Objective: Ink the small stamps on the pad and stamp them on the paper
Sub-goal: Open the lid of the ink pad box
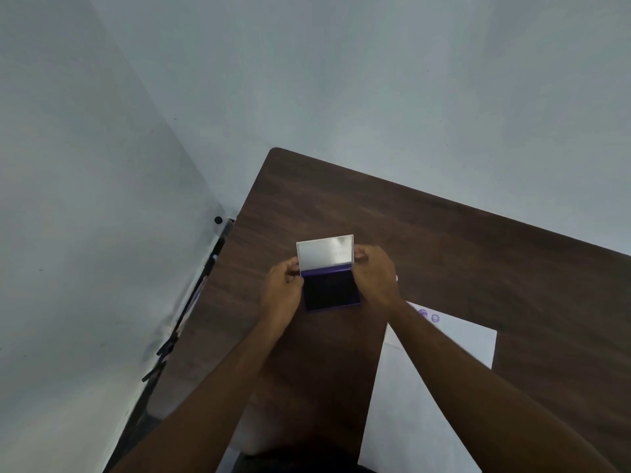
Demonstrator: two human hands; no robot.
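A purple ink pad (329,291) lies on the brown table (444,240), its shiny lid (325,252) raised upright at the far side. My left hand (281,291) grips the pad's left edge with curled fingers. My right hand (374,278) holds the right side, its fingertips pinching the lid's right edge. The white paper (420,404) lies to the right under my right forearm, with two purple stamp prints (429,315) near its far corner. No small stamps are in view.
The table stands in a corner against pale walls. Its left edge runs close to the left wall, where dark cables and a black bracket (191,302) hang in the gap. A small white object (396,278) peeks out behind my right hand.
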